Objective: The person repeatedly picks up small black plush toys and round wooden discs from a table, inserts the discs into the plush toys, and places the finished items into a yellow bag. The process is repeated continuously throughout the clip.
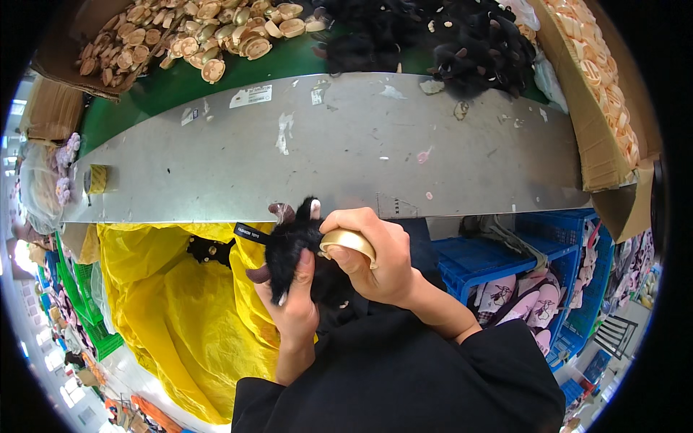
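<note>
Using the worktop [346, 155] (grey metal, stickers and scuffs on it) as reference.

Black plush toy [285, 249] is held up at the worktop's near edge, just left of its middle, black tag [253, 233] sticking out to the left. Left hand [294, 310] has it from below: fingers closed round the body, thumb pressed on the front. Right hand [379, 252], also at the near edge, has fingers curled tight over a rounded gold piece [354, 239], thumb against it. Piece is right up at the toy's side; can't tell if they touch, the hand blocks part of it. Toy's lower end is hard to split from the dark clothing.

Beyond the worktop's far edge, on a green surface [209, 86]: heap of gold parts [216, 36] to the left, pile of black plush [469, 54] to the right. Worktop's right end is hemmed in by a cardboard box [588, 130] of peach-coloured parts [595, 68]. Tape roll [97, 179] sits at its left end.

Below the near edge: yellow bag [180, 310] on the left with a black item [211, 250] in it; blue crates [473, 260] on the right, pink goods [516, 303] inside.
</note>
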A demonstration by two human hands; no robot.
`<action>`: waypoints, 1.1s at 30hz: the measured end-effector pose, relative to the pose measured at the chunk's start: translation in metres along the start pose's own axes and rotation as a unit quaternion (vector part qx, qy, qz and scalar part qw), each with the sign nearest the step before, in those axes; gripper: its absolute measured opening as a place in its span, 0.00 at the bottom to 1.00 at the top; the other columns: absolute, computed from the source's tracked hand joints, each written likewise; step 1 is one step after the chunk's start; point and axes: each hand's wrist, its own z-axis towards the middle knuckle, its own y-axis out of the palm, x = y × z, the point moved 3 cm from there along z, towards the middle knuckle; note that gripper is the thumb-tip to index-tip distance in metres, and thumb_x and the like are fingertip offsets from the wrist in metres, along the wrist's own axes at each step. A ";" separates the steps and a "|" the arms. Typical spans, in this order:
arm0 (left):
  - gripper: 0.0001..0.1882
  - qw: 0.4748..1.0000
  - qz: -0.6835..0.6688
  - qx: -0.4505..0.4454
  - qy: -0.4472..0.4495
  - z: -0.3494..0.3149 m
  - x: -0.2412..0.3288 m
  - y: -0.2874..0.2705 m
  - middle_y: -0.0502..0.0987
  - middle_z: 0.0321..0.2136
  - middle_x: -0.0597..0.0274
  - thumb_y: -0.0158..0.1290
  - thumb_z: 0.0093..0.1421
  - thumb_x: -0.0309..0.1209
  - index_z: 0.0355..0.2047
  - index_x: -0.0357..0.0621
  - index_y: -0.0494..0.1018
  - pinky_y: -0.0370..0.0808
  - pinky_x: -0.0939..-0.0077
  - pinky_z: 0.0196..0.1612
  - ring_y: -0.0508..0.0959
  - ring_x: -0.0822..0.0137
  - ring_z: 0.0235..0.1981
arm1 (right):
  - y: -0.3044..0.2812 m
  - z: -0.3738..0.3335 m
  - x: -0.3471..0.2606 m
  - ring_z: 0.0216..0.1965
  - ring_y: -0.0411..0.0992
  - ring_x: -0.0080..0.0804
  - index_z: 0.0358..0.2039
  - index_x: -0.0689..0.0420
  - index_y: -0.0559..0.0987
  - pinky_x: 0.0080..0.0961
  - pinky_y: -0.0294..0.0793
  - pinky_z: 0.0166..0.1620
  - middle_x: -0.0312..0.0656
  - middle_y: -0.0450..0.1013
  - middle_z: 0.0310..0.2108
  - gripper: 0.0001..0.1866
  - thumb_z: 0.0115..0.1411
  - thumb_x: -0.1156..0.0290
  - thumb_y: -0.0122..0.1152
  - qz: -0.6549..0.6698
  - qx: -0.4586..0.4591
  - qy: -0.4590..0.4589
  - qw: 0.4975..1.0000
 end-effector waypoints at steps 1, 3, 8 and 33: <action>0.12 1.000 0.003 -0.001 0.003 -0.001 0.001 0.000 0.81 0.43 0.60 0.59 0.63 0.20 0.47 0.31 0.77 0.71 0.78 0.51 0.78 0.72 0.44 | 0.001 0.000 0.000 0.28 0.77 0.40 0.43 0.61 0.75 0.26 0.76 0.32 0.45 0.77 0.34 0.11 0.65 0.70 0.64 0.000 -0.003 -0.006 1.000; 0.12 1.000 0.009 -0.002 0.006 0.000 0.004 0.000 0.81 0.43 0.61 0.59 0.63 0.20 0.47 0.31 0.78 0.71 0.78 0.51 0.77 0.72 0.44 | 0.001 0.000 0.000 0.29 0.77 0.42 0.43 0.62 0.75 0.27 0.77 0.32 0.45 0.77 0.35 0.11 0.65 0.70 0.64 -0.001 -0.007 -0.019 1.000; 0.11 1.000 -0.005 0.014 -0.009 -0.001 0.004 0.003 0.81 0.42 0.61 0.59 0.63 0.20 0.45 0.31 0.78 0.71 0.79 0.50 0.77 0.73 0.42 | 0.000 -0.002 0.003 0.28 0.77 0.42 0.43 0.62 0.75 0.29 0.76 0.31 0.47 0.76 0.34 0.12 0.63 0.71 0.65 0.011 -0.014 -0.023 1.000; 0.14 0.994 0.080 -0.074 -0.002 0.012 -0.005 -0.037 0.80 0.43 0.64 0.58 0.65 0.25 0.50 0.37 0.76 0.73 0.77 0.49 0.76 0.75 0.45 | 0.043 0.016 0.009 0.33 0.66 0.45 0.55 0.58 0.72 0.39 0.67 0.34 0.48 0.67 0.31 0.28 0.68 0.45 0.53 -0.078 -0.152 -0.127 0.977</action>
